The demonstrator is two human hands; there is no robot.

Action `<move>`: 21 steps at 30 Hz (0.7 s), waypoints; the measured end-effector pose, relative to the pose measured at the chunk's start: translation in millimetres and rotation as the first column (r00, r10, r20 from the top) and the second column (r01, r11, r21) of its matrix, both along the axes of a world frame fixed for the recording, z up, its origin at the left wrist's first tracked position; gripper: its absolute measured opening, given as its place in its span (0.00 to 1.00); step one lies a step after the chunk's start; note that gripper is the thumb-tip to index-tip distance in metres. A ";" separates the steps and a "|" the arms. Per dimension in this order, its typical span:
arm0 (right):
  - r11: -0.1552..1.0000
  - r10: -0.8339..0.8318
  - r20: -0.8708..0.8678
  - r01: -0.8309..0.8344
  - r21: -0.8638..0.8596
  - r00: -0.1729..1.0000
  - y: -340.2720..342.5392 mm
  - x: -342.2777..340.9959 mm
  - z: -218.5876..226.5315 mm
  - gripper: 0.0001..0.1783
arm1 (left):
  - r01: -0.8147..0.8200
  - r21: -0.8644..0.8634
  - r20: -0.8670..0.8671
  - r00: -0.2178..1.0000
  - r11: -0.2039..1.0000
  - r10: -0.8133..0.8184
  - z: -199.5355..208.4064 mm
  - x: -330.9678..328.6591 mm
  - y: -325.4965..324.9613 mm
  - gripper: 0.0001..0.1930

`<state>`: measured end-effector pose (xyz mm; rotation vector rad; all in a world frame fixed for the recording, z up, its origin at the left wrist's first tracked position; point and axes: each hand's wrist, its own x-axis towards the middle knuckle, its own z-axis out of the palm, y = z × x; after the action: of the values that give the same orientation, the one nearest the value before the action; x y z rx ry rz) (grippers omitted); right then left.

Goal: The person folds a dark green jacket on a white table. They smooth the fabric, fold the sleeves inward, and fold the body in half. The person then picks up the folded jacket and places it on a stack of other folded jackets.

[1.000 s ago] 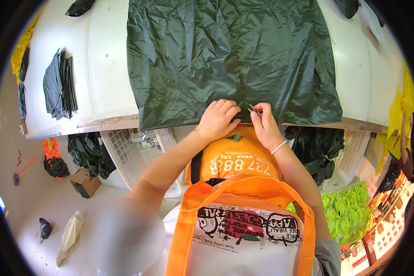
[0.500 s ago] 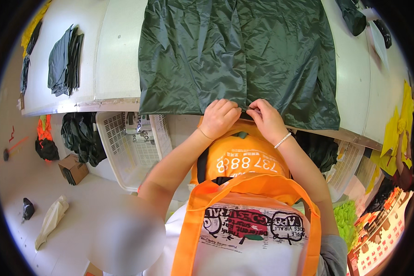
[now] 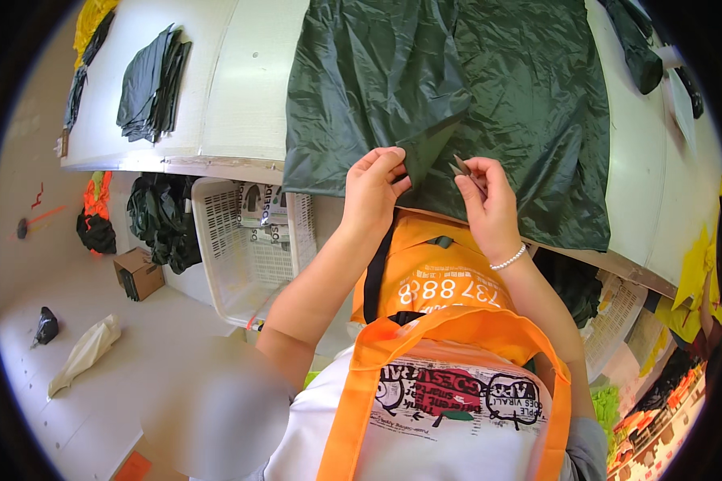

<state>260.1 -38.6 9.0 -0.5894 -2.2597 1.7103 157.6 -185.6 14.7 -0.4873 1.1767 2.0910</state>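
Note:
Dark green, shiny fabric (image 3: pixel 537 104) lies wrinkled over the white table, its near edge hanging at the front. My left hand (image 3: pixel 371 188) pinches the fabric near its middle front. There a flap is raised and folded over, showing a duller underside. Close by on the right, my right hand (image 3: pixel 493 204) is closed around small thread snips (image 3: pixel 460 167). Their two dark pointed blades stick out past the fingers, slightly apart and just over the fabric. Most of the snips is hidden in the hand.
A stack of folded dark pieces (image 3: pixel 154 84) lies on the white table (image 3: pixel 241 88) at left. Below the edge stand a white plastic basket (image 3: pixel 217 256) with packaged items and a cardboard box (image 3: pixel 139 272). Another basket (image 3: pixel 618 321) is at right. Dark fabric (image 3: pixel 635 48) lies far right.
My hands have moved apart. The left has lifted the fabric into a folded flap, and the right has drawn back, showing the snips' blades. The whole view has shifted slightly.

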 end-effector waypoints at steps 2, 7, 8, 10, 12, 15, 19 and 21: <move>1.000 0.021 -0.066 -0.020 0.013 0.998 -12.4 -9.8 5.2 0.11 | 0.005 0.030 -0.005 1.000 1.000 -0.005 9.8 -2.6 -3.5 0.02; 0.999 0.031 -0.179 -0.027 0.026 0.983 -31.7 -29.4 12.5 0.12 | -0.023 0.092 -0.006 1.000 0.995 0.024 21.9 -3.4 -6.4 0.02; 0.999 0.028 -0.187 -0.023 0.033 0.982 -33.2 -31.6 14.4 0.12 | -0.016 0.094 -0.002 1.000 0.995 0.016 21.1 -4.5 -7.3 0.02; 1.000 0.006 -0.199 0.000 0.030 0.980 -35.9 -35.2 14.8 0.12 | -0.001 0.095 0.007 1.000 0.995 0.000 17.8 -7.6 -9.7 0.02; 1.000 -0.009 -0.185 0.012 0.016 0.983 -38.4 -37.3 15.3 0.12 | 0.026 0.096 -0.024 0.999 0.995 -0.024 16.3 -8.3 -12.7 0.02; 0.999 -0.017 -0.129 0.013 -0.031 0.991 -41.2 -39.7 18.7 0.11 | 0.051 0.105 -0.054 0.998 0.993 -0.046 17.8 -7.8 -14.5 0.01; 0.996 -0.031 -0.097 0.023 -0.086 0.995 -44.8 -40.3 23.8 0.10 | 0.075 0.100 -0.062 0.996 0.992 -0.069 21.4 -8.5 -17.1 0.01; 0.995 -0.034 -0.110 0.024 -0.092 0.993 -47.1 -40.7 25.5 0.10 | 0.080 0.109 -0.064 0.995 0.991 -0.073 21.7 -9.2 -18.7 0.02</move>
<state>219.3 -85.7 34.5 -0.5282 -2.0969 1.7930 148.4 -204.2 36.4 -0.3252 1.0877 2.1043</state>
